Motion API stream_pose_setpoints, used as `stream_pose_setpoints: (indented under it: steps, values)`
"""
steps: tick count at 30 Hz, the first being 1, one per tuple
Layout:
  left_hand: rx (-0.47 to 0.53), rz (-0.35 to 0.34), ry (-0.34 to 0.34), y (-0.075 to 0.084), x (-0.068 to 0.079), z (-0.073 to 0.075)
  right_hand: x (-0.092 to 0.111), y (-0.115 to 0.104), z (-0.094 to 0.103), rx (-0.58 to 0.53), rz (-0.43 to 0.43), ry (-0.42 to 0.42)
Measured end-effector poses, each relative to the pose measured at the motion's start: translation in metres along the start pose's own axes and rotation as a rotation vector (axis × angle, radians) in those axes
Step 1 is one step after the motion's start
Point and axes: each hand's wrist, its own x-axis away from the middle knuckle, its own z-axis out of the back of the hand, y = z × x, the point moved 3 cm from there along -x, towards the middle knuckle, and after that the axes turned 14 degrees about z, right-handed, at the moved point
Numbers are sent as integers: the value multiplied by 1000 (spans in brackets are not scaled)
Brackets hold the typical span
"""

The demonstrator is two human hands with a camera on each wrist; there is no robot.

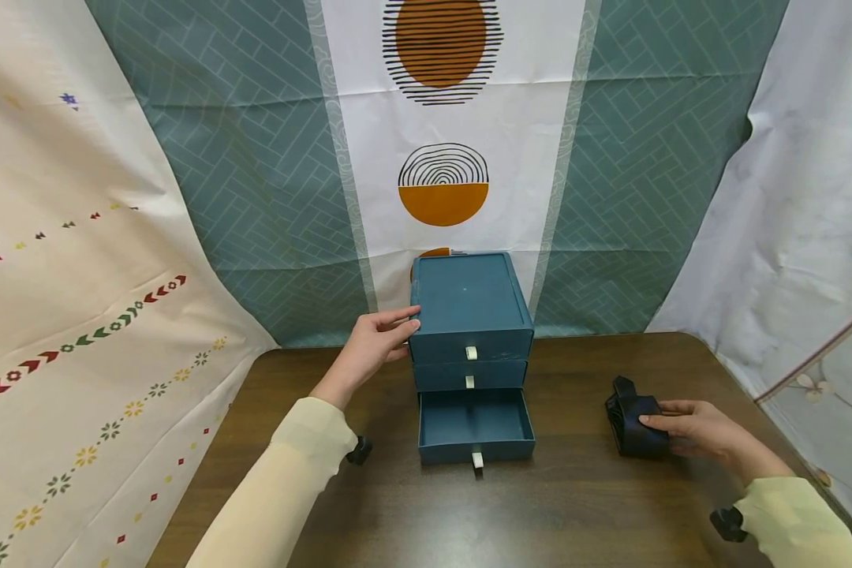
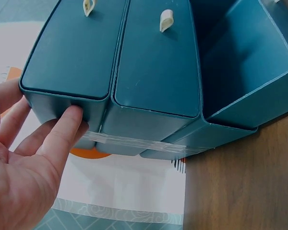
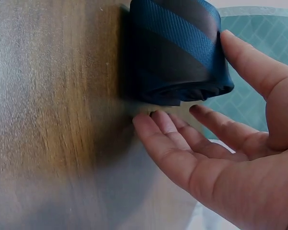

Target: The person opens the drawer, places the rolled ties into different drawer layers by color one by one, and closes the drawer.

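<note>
A small dark teal chest of drawers point(image 1: 472, 296) stands at the back of the table, its bottom drawer point(image 1: 476, 426) pulled out and bare inside. My left hand point(image 1: 378, 347) rests against the chest's upper left side, its fingers fairly straight along the side wall in the left wrist view. To the right lies a rolled necktie point(image 1: 642, 434), dark with blue diagonal stripes point(image 3: 177, 33). My right hand point(image 1: 703, 432) is at the tie's right side. Its thumb touches the roll, while the loosely bent fingers point(image 3: 158, 139) lie beside the roll's end, not wrapped round it.
The brown wooden table point(image 1: 525, 513) carries the chest and tie. Patterned cloth point(image 1: 277, 173) hangs behind, and white cloth point(image 1: 809, 237) borders the right side. Small white pull tabs point(image 1: 472, 353) stick out from the drawer fronts. Clear tape point(image 2: 139, 142) runs along the chest's side.
</note>
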Motion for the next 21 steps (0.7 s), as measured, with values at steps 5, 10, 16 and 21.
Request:
stream_pose_setpoints:
  steps: [5, 10, 16, 21]
  values:
    - [0, 4, 1, 0, 0, 0, -6, 3, -3, 21, -7, 9]
    - [1, 9, -3, -2, 0, 0, -11, 6, -4, 14, -15, 20]
    - [19, 15, -7, -2, -1, 0, -14, 4, -6, 15, -36, 15]
    - [13, 16, 4, -1, -1, 0, -17, 1, -9, 20, -41, 8]
